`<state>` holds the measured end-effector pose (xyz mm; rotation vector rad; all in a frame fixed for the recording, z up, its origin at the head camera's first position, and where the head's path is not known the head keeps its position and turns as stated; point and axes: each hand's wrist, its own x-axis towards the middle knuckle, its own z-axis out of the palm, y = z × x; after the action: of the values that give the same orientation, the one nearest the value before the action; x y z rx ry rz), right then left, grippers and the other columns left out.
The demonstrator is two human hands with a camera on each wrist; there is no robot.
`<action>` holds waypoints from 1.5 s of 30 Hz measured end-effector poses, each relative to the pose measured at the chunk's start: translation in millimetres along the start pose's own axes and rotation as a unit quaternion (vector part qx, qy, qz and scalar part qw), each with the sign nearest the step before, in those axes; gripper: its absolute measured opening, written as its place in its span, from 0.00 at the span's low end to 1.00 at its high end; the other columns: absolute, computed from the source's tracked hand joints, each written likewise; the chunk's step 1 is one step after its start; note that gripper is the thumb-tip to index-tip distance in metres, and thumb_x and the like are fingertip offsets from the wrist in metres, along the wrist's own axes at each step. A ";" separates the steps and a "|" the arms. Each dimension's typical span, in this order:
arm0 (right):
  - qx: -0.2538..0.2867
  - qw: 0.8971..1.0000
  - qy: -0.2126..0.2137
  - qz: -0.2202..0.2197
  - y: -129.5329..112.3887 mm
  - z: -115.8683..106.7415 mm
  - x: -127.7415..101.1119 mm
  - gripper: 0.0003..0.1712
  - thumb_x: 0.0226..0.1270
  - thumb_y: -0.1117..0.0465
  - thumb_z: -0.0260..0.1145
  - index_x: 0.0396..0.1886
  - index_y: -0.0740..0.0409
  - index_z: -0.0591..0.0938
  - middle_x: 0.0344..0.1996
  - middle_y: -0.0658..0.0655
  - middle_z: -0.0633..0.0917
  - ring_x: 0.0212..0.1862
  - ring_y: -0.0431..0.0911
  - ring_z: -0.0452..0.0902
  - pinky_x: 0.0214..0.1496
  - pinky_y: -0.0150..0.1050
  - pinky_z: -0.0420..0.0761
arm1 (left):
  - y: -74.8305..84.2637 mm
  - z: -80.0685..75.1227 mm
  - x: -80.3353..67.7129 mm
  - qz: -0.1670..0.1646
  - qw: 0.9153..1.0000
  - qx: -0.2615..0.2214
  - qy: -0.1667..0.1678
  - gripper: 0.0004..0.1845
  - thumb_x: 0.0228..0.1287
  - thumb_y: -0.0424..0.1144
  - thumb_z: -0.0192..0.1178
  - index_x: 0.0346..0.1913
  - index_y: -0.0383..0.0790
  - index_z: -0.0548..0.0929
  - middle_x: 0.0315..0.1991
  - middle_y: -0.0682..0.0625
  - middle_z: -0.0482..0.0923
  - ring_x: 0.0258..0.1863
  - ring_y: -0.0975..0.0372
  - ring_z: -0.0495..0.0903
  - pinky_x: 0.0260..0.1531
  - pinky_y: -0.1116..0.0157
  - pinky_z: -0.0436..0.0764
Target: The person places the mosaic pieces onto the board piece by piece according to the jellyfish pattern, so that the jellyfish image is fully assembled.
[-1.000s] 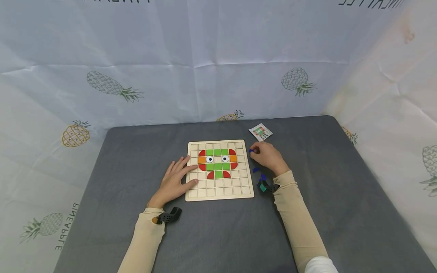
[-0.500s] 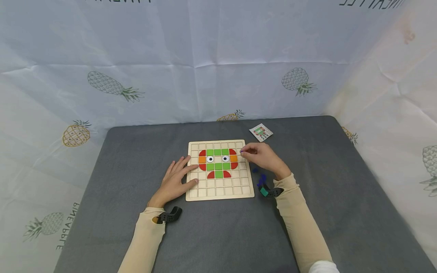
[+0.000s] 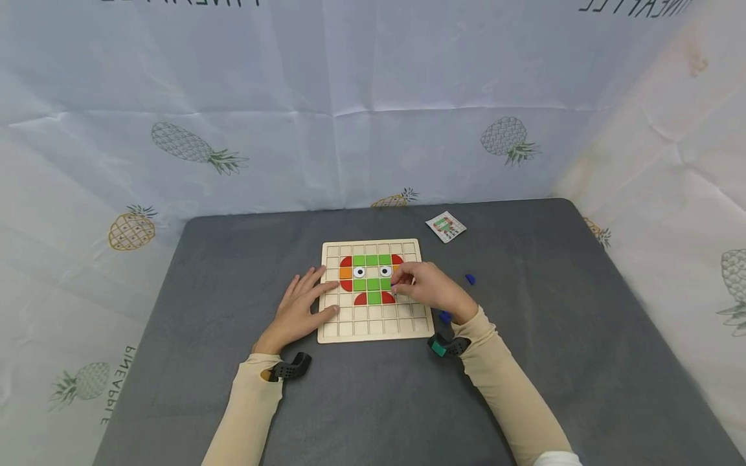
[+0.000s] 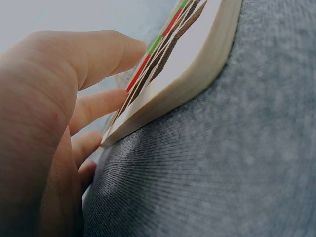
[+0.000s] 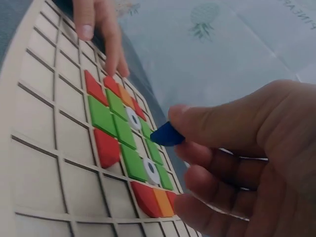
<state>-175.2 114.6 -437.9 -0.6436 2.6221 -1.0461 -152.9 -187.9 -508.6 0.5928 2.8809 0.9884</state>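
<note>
A wooden grid board (image 3: pixel 373 331) lies on the table, bearing green square tiles (image 3: pixel 373 285), red rounded tiles (image 3: pixel 361 299), orange tiles (image 3: pixel 346 273) and two eye tiles (image 3: pixel 359 272). My left hand (image 3: pixel 297 314) rests against the board's left edge, fingers spread and fairly straight, with some fingertips on the grid. Over the right side of the pattern, my right hand (image 3: pixel 430 285) pinches a blue quarter-round tile (image 5: pixel 168 134) between thumb and forefinger. The right wrist view shows that tile held above the board, apart from it. The right hand covers part of the right-hand tiles in the head view.
On the grey table (image 3: pixel 373 401), a blue tile (image 3: pixel 470 279) lies right of my right hand. More blue pieces (image 3: pixel 445 317) sit beside the board, partly hidden by the wrist. A small pattern card (image 3: pixel 445 227) lies behind. Pineapple-print cloth (image 3: pixel 373 155) hangs around the table.
My right hand has carried the blue tile from the table right of the board leftward and nearer, over the pattern. The left hand has stayed in place.
</note>
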 end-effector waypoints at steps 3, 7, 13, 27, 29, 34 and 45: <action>-0.016 1.000 -0.021 -0.006 -2.6 6.3 0.0 0.03 0.65 0.61 0.66 0.37 0.53 0.83 0.28 0.47 0.83 0.30 0.39 0.74 0.32 0.33 0.76 | -0.5 -0.4 0.4 -0.001 1.000 -0.001 -0.001 0.28 0.63 0.58 0.59 0.66 0.59 0.72 0.77 0.55 0.50 0.78 0.56 0.43 0.76 0.52 0.36; -0.030 0.998 -0.049 0.002 -6.4 14.3 -0.1 0.03 0.65 0.62 0.65 0.37 0.54 0.84 0.27 0.47 0.83 0.27 0.39 0.74 0.30 0.32 0.75 | -0.7 -1.4 0.5 0.001 1.000 0.000 0.000 0.29 0.63 0.58 0.58 0.66 0.60 0.72 0.77 0.54 0.50 0.78 0.56 0.44 0.76 0.52 0.36; -0.062 0.997 -0.051 0.007 -9.8 24.7 0.6 0.03 0.64 0.64 0.65 0.36 0.55 0.84 0.26 0.47 0.83 0.26 0.39 0.72 0.28 0.31 0.73 | -1.1 -1.3 0.4 0.003 1.000 0.000 0.000 0.28 0.63 0.58 0.58 0.66 0.60 0.72 0.77 0.54 0.50 0.77 0.56 0.44 0.76 0.52 0.36; -0.118 0.992 -0.044 0.004 -12.3 36.3 -2.9 0.03 0.66 0.63 0.64 0.32 0.52 0.82 0.22 0.45 0.79 0.21 0.38 0.70 0.24 0.30 0.71 | -0.1 -0.2 0.8 0.006 1.000 0.000 -0.002 0.29 0.63 0.57 0.59 0.66 0.59 0.72 0.77 0.54 0.50 0.77 0.56 0.44 0.76 0.52 0.36; -0.111 0.993 -0.048 0.007 -12.4 34.2 -2.7 0.02 0.66 0.62 0.64 0.33 0.52 0.83 0.22 0.45 0.79 0.21 0.38 0.69 0.24 0.30 0.70 | 0.3 -0.7 0.5 0.005 1.000 -0.001 -0.002 0.29 0.63 0.57 0.59 0.66 0.59 0.72 0.77 0.53 0.50 0.77 0.56 0.44 0.76 0.52 0.36; -0.085 0.996 -0.026 0.020 -7.8 20.1 -3.6 0.06 0.68 0.62 0.61 0.38 0.55 0.84 0.23 0.47 0.79 0.22 0.40 0.68 0.25 0.31 0.68 | 1.5 -1.3 0.2 0.006 1.000 -0.003 -0.001 0.29 0.62 0.57 0.60 0.66 0.58 0.72 0.77 0.53 0.50 0.77 0.55 0.44 0.76 0.51 0.36; -0.065 0.996 0.021 0.056 18.7 -23.8 -17.5 0.09 0.69 0.61 0.62 0.43 0.60 0.82 0.27 0.52 0.80 0.25 0.43 0.69 0.27 0.35 0.72 | -0.2 0.4 0.5 0.005 1.000 0.004 0.002 0.28 0.63 0.57 0.59 0.66 0.58 0.72 0.77 0.53 0.50 0.77 0.56 0.44 0.76 0.52 0.36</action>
<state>-174.8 149.2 -432.9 -0.5008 2.7449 -0.8710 -153.3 -187.6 -509.0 0.6078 2.8900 0.9795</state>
